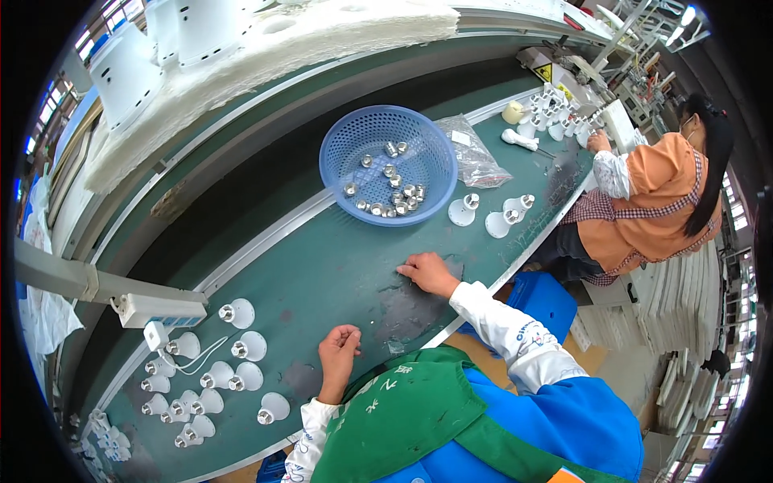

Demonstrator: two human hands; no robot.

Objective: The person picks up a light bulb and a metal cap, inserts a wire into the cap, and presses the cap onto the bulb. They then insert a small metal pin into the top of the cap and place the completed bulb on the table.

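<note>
My left hand [339,359] is just above the green worktop [322,282], its fingers curled in and its thumb pressed against them. Whatever it may hold is hidden. Farther right, my right hand [431,274] reaches in over a dark worn patch with its fingers drawn together. I cannot make out anything between them. The nearest white cone-shaped lamp housing [274,407] lies left of my left hand. Beyond my right hand stands a blue perforated plastic basket [334,173] with several silver metal screw caps [396,182] in it.
Many capped lamp housings [250,346] lie at the left beside a white power strip [163,311]. Three more housings [498,224] stand at the right, near a clear plastic bag [475,153] and a screwdriver [519,140]. A co-worker [656,197] in orange works at the far right.
</note>
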